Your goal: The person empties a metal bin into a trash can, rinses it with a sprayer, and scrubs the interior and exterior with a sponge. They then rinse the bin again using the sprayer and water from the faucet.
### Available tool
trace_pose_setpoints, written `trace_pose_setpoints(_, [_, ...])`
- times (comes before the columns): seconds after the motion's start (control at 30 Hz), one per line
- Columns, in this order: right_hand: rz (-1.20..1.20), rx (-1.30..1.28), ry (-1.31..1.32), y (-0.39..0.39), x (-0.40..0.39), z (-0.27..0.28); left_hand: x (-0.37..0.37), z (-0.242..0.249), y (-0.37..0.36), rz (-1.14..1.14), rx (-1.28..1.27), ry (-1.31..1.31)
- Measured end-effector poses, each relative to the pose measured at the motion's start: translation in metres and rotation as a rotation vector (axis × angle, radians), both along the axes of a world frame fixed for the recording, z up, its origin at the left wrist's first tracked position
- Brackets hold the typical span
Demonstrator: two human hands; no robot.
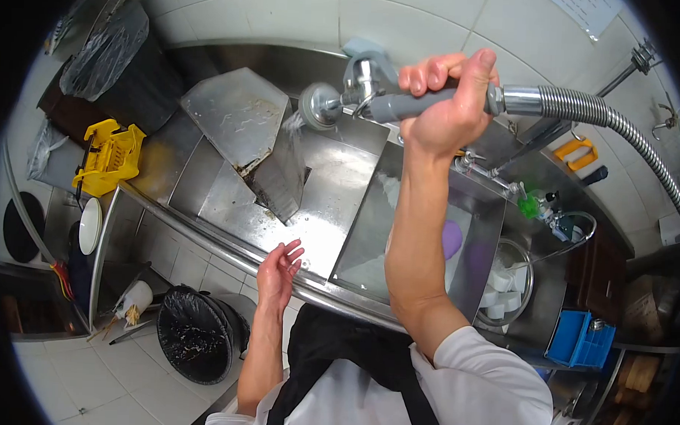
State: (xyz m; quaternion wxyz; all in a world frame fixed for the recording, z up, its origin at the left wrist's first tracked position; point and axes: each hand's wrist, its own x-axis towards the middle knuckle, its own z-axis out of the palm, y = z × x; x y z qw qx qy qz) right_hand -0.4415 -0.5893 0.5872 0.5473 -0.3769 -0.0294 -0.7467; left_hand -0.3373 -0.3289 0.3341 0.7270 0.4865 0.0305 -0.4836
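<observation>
My right hand (450,115) is wrapped round the grey grip of a pre-rinse spray nozzle (325,107), raised above the sink. Water leaves its round head toward a stainless steel box (239,111) with slanted sides. That box stands tilted in the left part of the metal sink (329,190), with brown grime along its lower edge. My left hand (278,270) is open over the sink's front rail, fingers slightly curled and holding nothing. The box is just beyond it, apart from the fingers.
Right of the box, a basin (365,251) holds cloudy water and a purple item (452,240). Farther right is a round container with white blocks (507,302). A steel hose (620,117) arcs right. A black-lined bin (193,335) stands on the floor; a yellow rack (110,159) sits left.
</observation>
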Motion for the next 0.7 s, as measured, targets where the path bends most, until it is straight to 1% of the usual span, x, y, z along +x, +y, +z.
trace_pose_setpoints(0.03, [-0.018, -0.001, -0.028, 0.003, 0.002, 0.002, 0.004, -0.001, -0.001, -0.002, 0.013, -0.067])
trace_pose_setpoints(0.1, [-0.024, -0.009, -0.063, 0.005, 0.009, 0.009, 0.020, 0.010, -0.011, 0.087, 0.047, -0.184])
trace_pose_setpoints(0.17, [-0.063, -0.065, -0.114, -0.001, 0.021, 0.017, 0.040, 0.027, -0.015, 0.132, -0.040, -0.277])
trace_pose_setpoints(0.23, [-0.020, -0.099, -0.102, -0.006, 0.035, 0.028, 0.054, 0.046, -0.013, 0.168, -0.078, -0.332])
trace_pose_setpoints(0.27, [-0.049, -0.098, -0.094, -0.007, 0.043, 0.031, 0.057, 0.054, -0.010, 0.185, -0.103, -0.374])
trace_pose_setpoints(0.3, [-0.080, -0.099, -0.085, -0.008, 0.049, 0.035, 0.057, 0.058, -0.005, 0.190, -0.108, -0.376])
trace_pose_setpoints(0.37, [-0.063, -0.085, -0.129, -0.012, 0.056, 0.036, 0.055, 0.060, 0.010, 0.201, -0.081, -0.413])
trace_pose_setpoints(0.43, [0.006, -0.118, -0.060, -0.016, 0.061, 0.036, 0.053, 0.044, 0.031, 0.214, -0.061, -0.447])
trace_pose_setpoints(0.5, [-0.021, -0.106, -0.038, -0.011, 0.068, 0.035, 0.041, 0.029, 0.059, 0.195, 0.051, -0.385])
trace_pose_setpoints(0.53, [-0.054, -0.108, -0.052, -0.012, 0.070, 0.032, 0.035, 0.018, 0.073, 0.204, 0.051, -0.380])
trace_pose_setpoints(0.6, [-0.083, -0.086, -0.041, -0.011, 0.073, 0.029, 0.031, 0.003, 0.099, 0.271, 0.147, -0.296])
trace_pose_setpoints(0.63, [-0.068, -0.089, -0.044, -0.008, 0.073, 0.025, 0.031, -0.002, 0.113, 0.287, 0.146, -0.296])
trace_pose_setpoints(0.7, [-0.113, -0.026, -0.024, -0.004, 0.073, 0.017, 0.032, -0.008, 0.135, 0.334, 0.185, -0.239])
